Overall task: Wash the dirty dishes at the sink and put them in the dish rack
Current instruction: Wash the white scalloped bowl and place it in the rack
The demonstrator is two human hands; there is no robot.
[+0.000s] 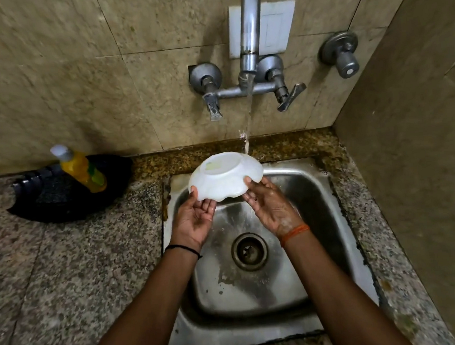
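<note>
A white bowl (225,175) with a wavy rim is held upside down over the steel sink (319,192), its underside facing me. My left hand (197,219) grips its near left rim and my right hand (270,207) grips its near right rim. Water runs from the tap (249,41) and strikes the far right edge of the bowl. The sink basin holds no other dishes; its drain (249,251) is uncovered.
A yellow dish soap bottle (83,168) stands in a black tray (58,198) on the granite counter (64,269) at the left. Tap handles (288,95) and a separate valve (344,54) stick out of the tiled wall. A side wall (425,155) closes the right.
</note>
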